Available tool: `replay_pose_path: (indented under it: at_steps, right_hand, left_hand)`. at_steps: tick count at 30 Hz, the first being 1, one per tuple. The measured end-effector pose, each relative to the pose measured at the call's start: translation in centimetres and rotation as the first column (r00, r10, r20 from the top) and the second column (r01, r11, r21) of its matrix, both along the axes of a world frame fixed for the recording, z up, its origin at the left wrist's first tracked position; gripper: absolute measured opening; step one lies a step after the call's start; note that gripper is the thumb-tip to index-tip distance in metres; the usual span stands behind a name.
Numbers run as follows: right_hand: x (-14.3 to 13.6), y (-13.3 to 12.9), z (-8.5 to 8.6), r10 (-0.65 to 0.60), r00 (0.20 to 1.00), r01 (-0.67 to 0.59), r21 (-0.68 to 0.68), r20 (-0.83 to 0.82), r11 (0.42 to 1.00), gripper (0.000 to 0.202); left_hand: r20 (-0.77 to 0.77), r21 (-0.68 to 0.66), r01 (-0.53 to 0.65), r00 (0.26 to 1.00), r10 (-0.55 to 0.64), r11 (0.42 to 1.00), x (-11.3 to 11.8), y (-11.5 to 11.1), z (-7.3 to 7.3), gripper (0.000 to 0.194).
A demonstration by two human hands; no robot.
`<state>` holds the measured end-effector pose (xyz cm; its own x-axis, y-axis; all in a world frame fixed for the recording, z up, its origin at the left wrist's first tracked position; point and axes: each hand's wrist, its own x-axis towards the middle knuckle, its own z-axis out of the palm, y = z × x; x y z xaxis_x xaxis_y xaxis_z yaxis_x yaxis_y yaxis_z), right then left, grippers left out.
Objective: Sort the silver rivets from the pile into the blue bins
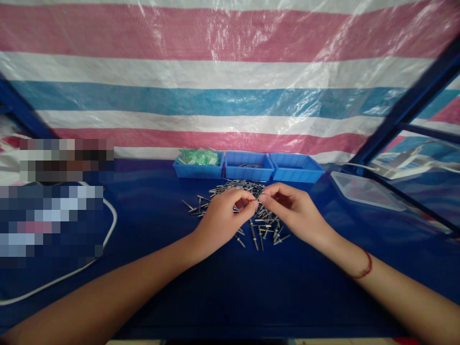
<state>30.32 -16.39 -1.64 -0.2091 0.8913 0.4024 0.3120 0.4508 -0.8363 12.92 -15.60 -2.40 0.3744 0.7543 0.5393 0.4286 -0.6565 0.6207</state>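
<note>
A loose pile of metal blind rivets lies on the blue tabletop, with my hands just over it. My left hand pinches a thin, dark piece that looks like one of these rivets between thumb and forefinger. Fingertip to fingertip with it, my right hand is closed in a pinch at the other end of the same small piece. The fingers cover most of it. Behind the pile stand three blue bins: the left bin holds green-tinted plastic packets, the middle bin has some rivets, and the right bin shows a bare floor.
A clear plastic lid lies at the right, near a white power strip beyond the blue frame post. A white cable curves across the left side, by a pixelated area. Striped sheeting hangs behind the table.
</note>
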Motion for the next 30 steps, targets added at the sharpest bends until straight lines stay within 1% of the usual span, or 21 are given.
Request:
replay_pose_path:
  at_steps: [7,13,15,18,21,25,30]
  right_hand:
    - [0.01,-0.27,-0.25,0.013,1.0,-0.014,0.034,0.02,0.999,0.017]
    - [-0.03,-0.59,-0.23,0.041,0.997,-0.047,0.087,0.069,0.995,0.014]
    - [-0.03,-0.67,-0.11,0.028,0.995,-0.042,0.135,0.101,0.99,0.013]
    - [0.12,-0.65,0.05,-0.028,0.985,-0.009,0.215,0.168,0.976,0.012]
    - [0.34,-0.48,0.09,-0.055,0.972,-0.004,0.252,0.23,0.968,0.01]
    - [0.42,-0.32,0.06,-0.012,0.959,-0.061,0.25,0.282,0.966,0.011]
    - [0.18,-0.31,0.13,0.046,0.952,-0.128,0.257,0.301,0.958,0.015]
  left_hand:
    - [-0.051,0.106,0.011,0.999,-0.006,0.994,0.14,-0.22,-0.11,0.009]
    - [-0.079,0.093,0.031,0.997,-0.024,0.995,0.12,-0.29,-0.09,0.008]
    - [-0.073,0.096,0.031,0.997,-0.024,0.995,0.06,-0.29,-0.09,0.009]
    - [-0.037,0.124,0.003,0.999,0.002,0.992,0.0,-0.27,-0.11,0.008]
    - [0.004,0.132,-0.015,1.0,0.014,0.991,-0.04,-0.25,-0.1,0.005]
    - [0.043,0.133,-0.025,0.999,0.019,0.991,-0.1,-0.26,0.0,0.005]
    - [0.025,0.131,-0.067,0.998,0.065,0.989,-0.33,-0.22,0.27,0.012]
